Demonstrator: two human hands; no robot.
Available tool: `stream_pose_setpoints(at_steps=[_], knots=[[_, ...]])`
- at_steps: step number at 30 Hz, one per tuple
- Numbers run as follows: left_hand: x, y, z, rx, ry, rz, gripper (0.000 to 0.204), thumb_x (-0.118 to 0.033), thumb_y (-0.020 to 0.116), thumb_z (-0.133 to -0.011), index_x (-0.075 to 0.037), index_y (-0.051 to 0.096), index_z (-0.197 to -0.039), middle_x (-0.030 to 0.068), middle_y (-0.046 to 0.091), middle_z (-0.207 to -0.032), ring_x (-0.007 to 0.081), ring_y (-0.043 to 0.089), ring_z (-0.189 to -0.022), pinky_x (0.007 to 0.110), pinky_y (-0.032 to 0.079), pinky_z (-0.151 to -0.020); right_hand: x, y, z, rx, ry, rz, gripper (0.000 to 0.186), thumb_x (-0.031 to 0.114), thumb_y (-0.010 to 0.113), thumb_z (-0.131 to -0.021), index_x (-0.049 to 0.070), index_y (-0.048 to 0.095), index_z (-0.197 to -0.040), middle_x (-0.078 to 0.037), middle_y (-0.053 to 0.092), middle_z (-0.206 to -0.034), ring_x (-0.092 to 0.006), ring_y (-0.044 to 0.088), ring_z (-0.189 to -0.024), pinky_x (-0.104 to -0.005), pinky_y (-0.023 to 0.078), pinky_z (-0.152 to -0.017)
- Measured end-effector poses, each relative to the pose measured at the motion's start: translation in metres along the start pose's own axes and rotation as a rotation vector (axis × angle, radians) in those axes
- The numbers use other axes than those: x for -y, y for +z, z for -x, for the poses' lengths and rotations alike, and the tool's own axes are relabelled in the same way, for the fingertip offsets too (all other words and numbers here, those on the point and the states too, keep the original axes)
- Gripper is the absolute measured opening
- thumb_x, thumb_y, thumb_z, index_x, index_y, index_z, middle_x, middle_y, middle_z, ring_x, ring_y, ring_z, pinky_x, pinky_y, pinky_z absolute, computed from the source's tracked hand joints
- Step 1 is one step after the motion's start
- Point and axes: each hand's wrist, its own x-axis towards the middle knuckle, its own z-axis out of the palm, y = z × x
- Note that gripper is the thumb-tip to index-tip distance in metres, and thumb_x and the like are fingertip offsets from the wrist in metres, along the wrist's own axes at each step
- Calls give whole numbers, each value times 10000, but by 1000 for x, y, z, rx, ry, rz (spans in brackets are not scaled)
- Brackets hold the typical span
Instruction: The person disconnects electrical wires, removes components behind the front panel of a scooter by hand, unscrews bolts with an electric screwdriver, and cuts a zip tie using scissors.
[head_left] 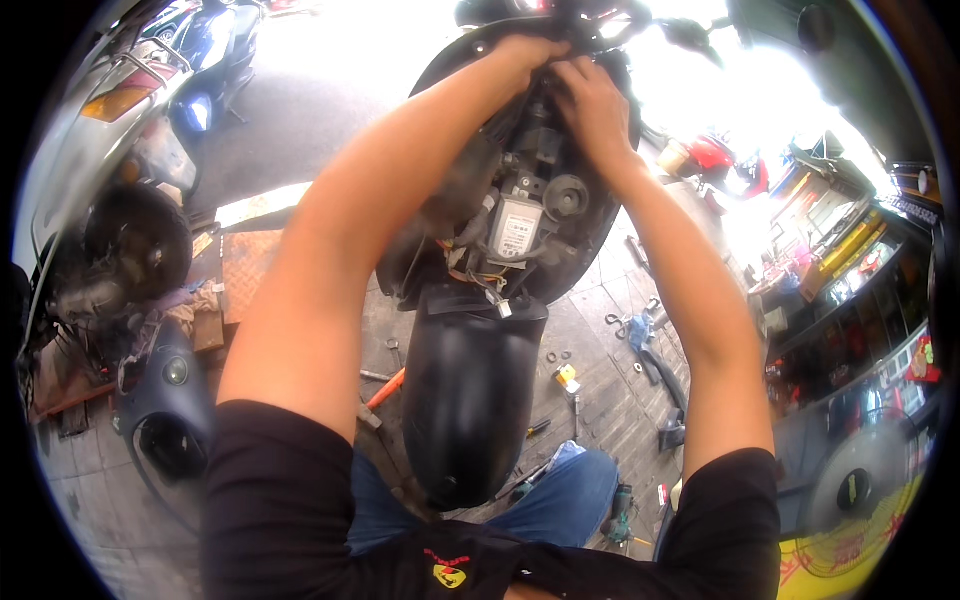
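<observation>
Both my hands are at the upper end of an opened scooter front body (605, 230). My left hand (530, 60) reaches in from the left, fingers bent at the top opening; what they grip is hidden. My right hand (595, 110) is just right of it, fingers curled over the inner parts, their hold unclear. Below my hands sit a silver labelled module (515, 230), a round horn-like part (567, 197) and loose wiring with a white connector (503, 305). A black curved front fender (465, 400) extends down between my legs.
Scooters (215, 45) and a wheel (130, 250) stand at left, beside a removed grey panel (160, 390). An orange-handled tool (387, 388), hose (665, 380) and small tools lie on the floor. At right are a fan (850, 480) and shelving (840, 330).
</observation>
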Motion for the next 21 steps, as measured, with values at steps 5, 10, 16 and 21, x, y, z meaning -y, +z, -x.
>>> stream_pose_setpoints(at_steps=[5,10,16,21], knots=[[0,-1,-6,-30,15,5,240,-199,735,-848,-31,679,-1010,102,685,-962,219,650,-832,387,535,-687,8,1,-5,35,102,30,330,132,693,-792,123,597,-1107,-73,582,-1024,-295,597,-978,-406,501,-766],[1,-3,-12,4,34,9,226,-194,738,-844,-55,688,-1015,83,688,-971,212,642,-890,376,532,-710,5,9,-7,3,78,52,320,187,721,-794,137,589,-1081,-69,548,-1006,-275,604,-947,-418,525,-720],[3,-7,-9,4,67,-45,246,-193,745,-840,-50,682,-1031,102,696,-970,219,658,-857,368,548,-709,-7,6,8,51,133,-139,362,189,695,-827,100,574,-1157,-125,600,-1057,-335,614,-969,-420,504,-777],[9,-8,-12,25,45,-88,260,-221,746,-844,-40,678,-1017,118,703,-926,227,674,-723,370,562,-616,-7,1,13,150,432,-334,434,214,667,-838,-15,539,-1184,-254,660,-956,-402,640,-913,-450,491,-806]])
